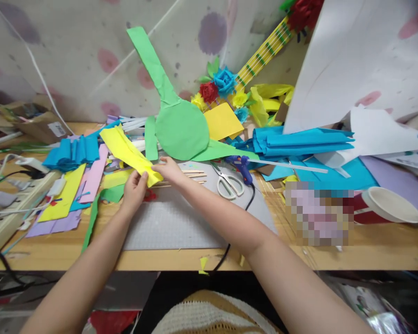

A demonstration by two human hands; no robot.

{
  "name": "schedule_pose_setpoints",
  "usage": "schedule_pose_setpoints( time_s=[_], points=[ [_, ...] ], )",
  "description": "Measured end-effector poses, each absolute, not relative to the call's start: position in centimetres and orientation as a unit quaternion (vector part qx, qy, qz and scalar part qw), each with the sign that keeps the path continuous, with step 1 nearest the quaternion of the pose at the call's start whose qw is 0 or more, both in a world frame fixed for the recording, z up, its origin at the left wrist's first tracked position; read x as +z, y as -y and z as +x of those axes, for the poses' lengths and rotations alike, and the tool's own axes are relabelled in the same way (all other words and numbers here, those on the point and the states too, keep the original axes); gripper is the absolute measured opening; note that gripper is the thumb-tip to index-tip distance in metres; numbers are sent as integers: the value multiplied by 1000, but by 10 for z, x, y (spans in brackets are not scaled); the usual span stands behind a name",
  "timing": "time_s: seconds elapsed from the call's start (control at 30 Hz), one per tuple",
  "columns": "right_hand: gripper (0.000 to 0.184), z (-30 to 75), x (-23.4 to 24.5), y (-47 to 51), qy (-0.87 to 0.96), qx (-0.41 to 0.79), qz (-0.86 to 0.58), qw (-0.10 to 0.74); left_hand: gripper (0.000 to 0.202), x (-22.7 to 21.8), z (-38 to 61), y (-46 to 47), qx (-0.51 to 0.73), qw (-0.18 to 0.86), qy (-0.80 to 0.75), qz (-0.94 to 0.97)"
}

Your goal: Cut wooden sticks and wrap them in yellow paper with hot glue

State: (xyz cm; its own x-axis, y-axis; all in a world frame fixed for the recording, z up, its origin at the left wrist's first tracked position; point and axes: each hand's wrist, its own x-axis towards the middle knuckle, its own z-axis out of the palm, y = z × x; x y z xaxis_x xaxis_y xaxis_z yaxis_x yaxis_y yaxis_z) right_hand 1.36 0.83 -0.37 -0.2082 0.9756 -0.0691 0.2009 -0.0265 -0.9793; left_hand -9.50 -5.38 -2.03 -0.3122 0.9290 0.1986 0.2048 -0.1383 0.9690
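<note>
Both hands grip the near end of a long yellow crepe paper strip (127,150), which slants up and away to the left. My left hand (135,188) pinches its lower edge between thumb and fingers. On the other side, my right hand (167,170) has its fingers closed on the strip's right end. Behind them leans a green paper-covered round shape with a long neck (181,130). Thin wooden sticks (195,174) lie just beyond my right wrist, partly hidden by it. White-handled scissors (230,184) rest on the grey cutting mat (181,227).
A blue glue gun (242,167) with its black cord lies right of the scissors. Blue crepe paper (299,141) is piled at the right, near a red and white cup (379,206). A power strip (17,208) and paper pieces crowd the left. Paper flowers (225,81) stand behind.
</note>
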Motion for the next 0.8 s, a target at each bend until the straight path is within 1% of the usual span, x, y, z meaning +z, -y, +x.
schedule_pose_setpoints(
  time_s=[0.07, 0.13, 0.2, 0.27, 0.4, 0.47, 0.5, 0.57, 0.6, 0.67, 0.7, 0.73, 0.8],
  points=[
    [52, 15, -6, -12, 584, 500, -535, 350, 27, -23, -105, 62, 491, 277, -597, 571],
    [50, 21, -5, -16, 597, 476, -549, 339, 28, -25, -116, 69, 395, 227, -598, 659],
    [47, 31, -2, -20, 627, 415, -563, 344, 22, -28, -127, 73, 321, 173, -568, 738],
    [44, 41, 1, -25, 664, 329, -571, 353, 15, -33, -136, 75, 300, 133, -551, 767],
    [42, 61, 5, -29, 729, 160, -558, 362, 22, -41, -147, 74, 309, 80, -621, 716],
    [40, 69, 5, -23, 750, 104, -536, 372, 22, -42, -149, 74, 326, 55, -653, 682],
    [37, 72, 5, -17, 763, 94, -518, 375, 22, -42, -148, 74, 351, 45, -663, 660],
    [30, 73, 5, -1, 798, 118, -469, 358, 19, -40, -146, 73, 430, 52, -676, 597],
    [26, 72, 4, 8, 818, 150, -445, 333, 18, -39, -143, 73, 471, 70, -677, 561],
    [17, 62, 0, 26, 859, 229, -384, 250, 22, -38, -138, 72, 533, 116, -669, 505],
    [17, 55, -4, 35, 873, 252, -359, 215, 26, -38, -135, 71, 550, 138, -662, 490],
    [24, 46, -8, 42, 883, 253, -344, 196, 29, -38, -133, 70, 559, 154, -656, 483],
    [38, 29, -19, 51, 894, 197, -355, 191, 32, -38, -131, 70, 563, 172, -651, 479]
  ],
)
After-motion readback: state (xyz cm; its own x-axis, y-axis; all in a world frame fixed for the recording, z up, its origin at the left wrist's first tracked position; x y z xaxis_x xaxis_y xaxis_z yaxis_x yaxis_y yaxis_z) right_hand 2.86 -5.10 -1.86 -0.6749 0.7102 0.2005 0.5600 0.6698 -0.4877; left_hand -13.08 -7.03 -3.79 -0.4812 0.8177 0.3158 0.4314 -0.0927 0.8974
